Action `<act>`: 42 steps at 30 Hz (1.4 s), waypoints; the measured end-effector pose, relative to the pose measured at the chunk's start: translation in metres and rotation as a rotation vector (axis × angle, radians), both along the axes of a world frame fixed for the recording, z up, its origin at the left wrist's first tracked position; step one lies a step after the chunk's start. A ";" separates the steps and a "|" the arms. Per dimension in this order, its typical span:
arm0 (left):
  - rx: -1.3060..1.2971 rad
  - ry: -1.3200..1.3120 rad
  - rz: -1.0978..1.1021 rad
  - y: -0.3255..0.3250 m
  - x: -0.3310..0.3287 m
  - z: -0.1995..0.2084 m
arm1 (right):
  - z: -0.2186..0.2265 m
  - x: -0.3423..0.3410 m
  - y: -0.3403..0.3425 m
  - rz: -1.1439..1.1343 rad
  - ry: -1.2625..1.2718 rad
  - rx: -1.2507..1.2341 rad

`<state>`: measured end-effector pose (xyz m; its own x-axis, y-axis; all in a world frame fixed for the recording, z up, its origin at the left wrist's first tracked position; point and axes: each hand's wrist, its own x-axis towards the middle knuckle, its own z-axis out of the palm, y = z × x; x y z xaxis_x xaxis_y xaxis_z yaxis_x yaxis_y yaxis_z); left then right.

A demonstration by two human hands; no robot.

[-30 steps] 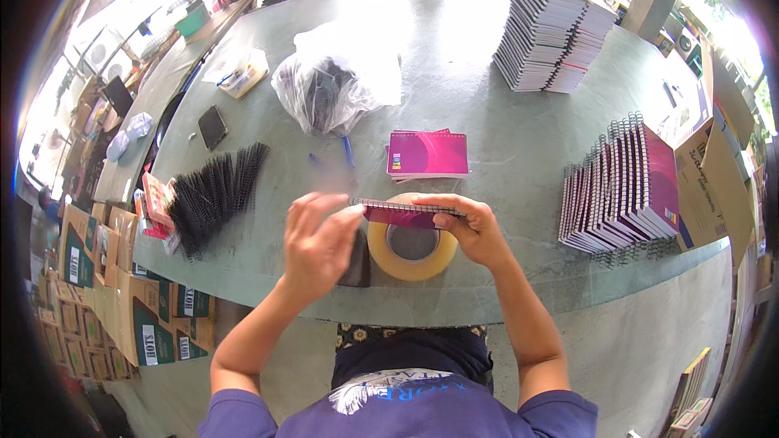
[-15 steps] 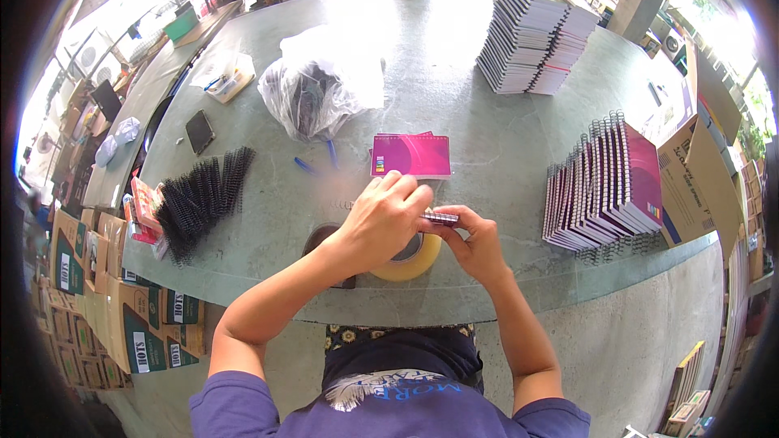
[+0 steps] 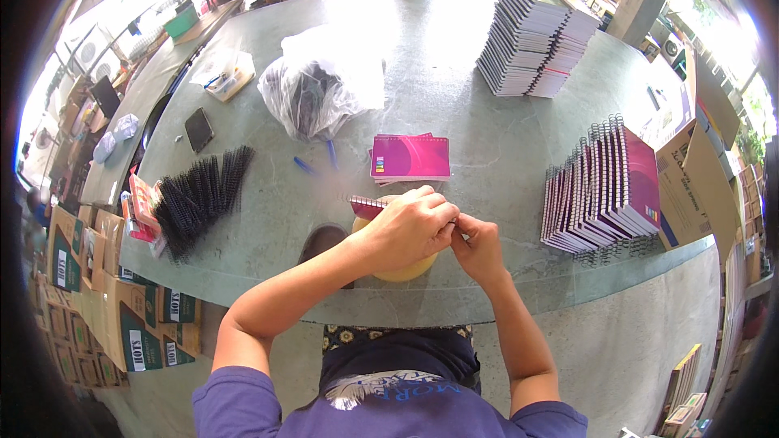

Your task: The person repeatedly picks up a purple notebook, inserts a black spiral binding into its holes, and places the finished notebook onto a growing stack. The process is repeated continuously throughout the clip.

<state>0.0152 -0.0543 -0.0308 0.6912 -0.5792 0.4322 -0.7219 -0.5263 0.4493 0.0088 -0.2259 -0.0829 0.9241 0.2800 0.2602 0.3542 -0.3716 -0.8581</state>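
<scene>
A small maroon spiral notebook (image 3: pixel 367 207) is held above the near edge of the table, its far left corner showing past my left hand (image 3: pixel 406 225). My left hand is closed over the notebook and hides most of it. At the notebook's right end my right hand (image 3: pixel 477 250) is pinched closed, its fingertips meeting those of the left. What lies exactly between the fingertips is too small to make out. Under my hands sits a yellow roll of tape (image 3: pixel 403 270), partly covered. Just beyond lie a few magenta notebooks (image 3: pixel 411 156), stacked flat.
Black plastic coils (image 3: pixel 203 199) lie in a heap at left, near a phone (image 3: pixel 199 130). A clear plastic bag (image 3: pixel 316 85) and blue pen-like pieces (image 3: pixel 305 165) are further in. Upright coiled notebooks (image 3: pixel 596 186) stand at right by an open carton (image 3: pixel 690 178); a tall notebook stack (image 3: pixel 531 40) is behind.
My left hand has shifted right along the notebook, uncovering its left end. The fingertips of both hands have come together at its right end.
</scene>
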 end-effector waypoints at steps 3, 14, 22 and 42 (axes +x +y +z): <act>-0.026 0.007 -0.028 0.001 0.002 0.002 | 0.000 0.000 0.000 0.009 -0.007 0.045; -0.047 0.053 -0.072 0.003 0.005 0.000 | 0.008 -0.003 -0.003 0.009 0.066 0.010; -0.035 -0.013 0.083 0.001 -0.004 0.012 | 0.002 -0.005 0.006 0.011 -0.098 0.021; -0.298 -0.092 0.169 0.011 -0.035 0.049 | 0.152 0.021 -0.214 -0.716 -0.033 -0.173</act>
<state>-0.0199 -0.0430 0.0181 0.7168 -0.2996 0.6297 -0.6805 -0.4974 0.5380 0.0300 -0.4396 0.0689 0.8886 -0.3490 0.2976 -0.0012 -0.6507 -0.7593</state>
